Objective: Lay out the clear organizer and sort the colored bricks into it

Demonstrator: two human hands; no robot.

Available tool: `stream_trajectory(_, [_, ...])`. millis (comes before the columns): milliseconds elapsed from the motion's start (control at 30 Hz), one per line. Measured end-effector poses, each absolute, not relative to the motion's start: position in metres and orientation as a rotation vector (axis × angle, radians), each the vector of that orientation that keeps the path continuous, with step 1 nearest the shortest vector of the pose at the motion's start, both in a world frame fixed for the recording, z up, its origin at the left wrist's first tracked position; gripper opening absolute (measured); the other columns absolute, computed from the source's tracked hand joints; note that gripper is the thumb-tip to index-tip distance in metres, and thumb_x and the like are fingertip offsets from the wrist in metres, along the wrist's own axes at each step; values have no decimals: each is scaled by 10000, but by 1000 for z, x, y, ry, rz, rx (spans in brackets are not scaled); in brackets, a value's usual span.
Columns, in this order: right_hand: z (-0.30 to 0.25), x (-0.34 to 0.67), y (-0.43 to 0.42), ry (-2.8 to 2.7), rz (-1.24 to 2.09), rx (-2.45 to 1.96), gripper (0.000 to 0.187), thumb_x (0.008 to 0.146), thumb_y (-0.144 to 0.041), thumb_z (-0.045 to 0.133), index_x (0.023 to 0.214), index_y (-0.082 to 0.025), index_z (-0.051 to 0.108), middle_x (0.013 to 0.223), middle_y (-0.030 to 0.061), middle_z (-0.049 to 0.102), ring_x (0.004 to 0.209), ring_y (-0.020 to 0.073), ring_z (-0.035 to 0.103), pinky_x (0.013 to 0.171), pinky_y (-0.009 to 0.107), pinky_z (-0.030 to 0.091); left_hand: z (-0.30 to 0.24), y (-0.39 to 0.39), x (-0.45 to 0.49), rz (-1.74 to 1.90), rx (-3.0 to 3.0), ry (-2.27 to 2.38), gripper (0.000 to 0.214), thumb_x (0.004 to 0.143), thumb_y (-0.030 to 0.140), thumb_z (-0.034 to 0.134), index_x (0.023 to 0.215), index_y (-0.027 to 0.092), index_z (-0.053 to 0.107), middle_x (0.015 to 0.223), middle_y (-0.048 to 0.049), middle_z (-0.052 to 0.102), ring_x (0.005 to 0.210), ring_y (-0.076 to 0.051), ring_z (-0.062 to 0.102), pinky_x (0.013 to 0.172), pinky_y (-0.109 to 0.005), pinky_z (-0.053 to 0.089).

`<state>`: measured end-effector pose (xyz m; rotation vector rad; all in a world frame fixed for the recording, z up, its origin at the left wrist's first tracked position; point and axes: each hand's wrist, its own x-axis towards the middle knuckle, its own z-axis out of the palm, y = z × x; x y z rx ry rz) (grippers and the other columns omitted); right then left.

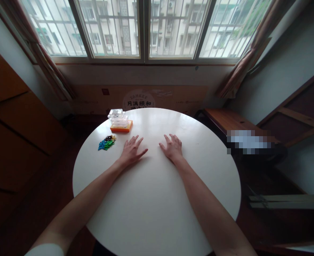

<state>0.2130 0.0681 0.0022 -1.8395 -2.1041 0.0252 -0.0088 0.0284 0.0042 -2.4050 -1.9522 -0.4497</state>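
Observation:
My left hand (131,150) rests palm down on the white round table (151,213), its fingers spread and holding nothing. To its right, my right hand (172,146) also lies on the tabletop with fingers apart and nothing in them. Left of my left hand is a pile of small blue, green, yellow and dark pieces (107,143), too small to name. Behind that pile, clear plastic boxes (118,120) are stacked on an orange box (121,127).
A wooden bench (226,119) stands right of the table, with a blurred-out light item (249,141) on it. A printed cardboard panel (178,97) leans below the barred window (143,32). Wooden cabinets (10,131) line the left side.

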Motion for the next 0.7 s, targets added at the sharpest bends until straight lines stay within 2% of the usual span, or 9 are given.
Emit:
stream_trajectory(100, [2, 212, 69, -2164, 67, -1964, 674, 862, -614, 313, 1436, -267, 251, 1524, 71, 146, 1387, 307, 66, 1092, 478, 52, 5, 28, -12, -387, -2421, -2023, 719, 838, 666, 296, 1425, 251, 280, 1512, -80, 221, 1385, -279, 195, 1107, -458, 175])
stream_trajectory(200, [1, 210, 72, -2205, 150, -2007, 711, 852, -657, 258, 1454, -287, 184, 1545, 61, 64, 1401, 309, 8, 1096, 493, 4, 3, 28, -10, -312, -2442, -2031, 722, 829, 679, 288, 1417, 260, 300, 1515, -72, 216, 1392, -292, 170, 1114, -479, 129])
stream_trajectory(700, [-2, 209, 77, -2268, 222, -2055, 716, 844, -680, 227, 1452, -304, 187, 1547, 69, 76, 1405, 315, 17, 1092, 517, -26, 2, 29, -10, -221, -2496, -2004, 704, 837, 670, 269, 1419, 275, 301, 1517, -71, 213, 1400, -298, 137, 1111, -514, 81])
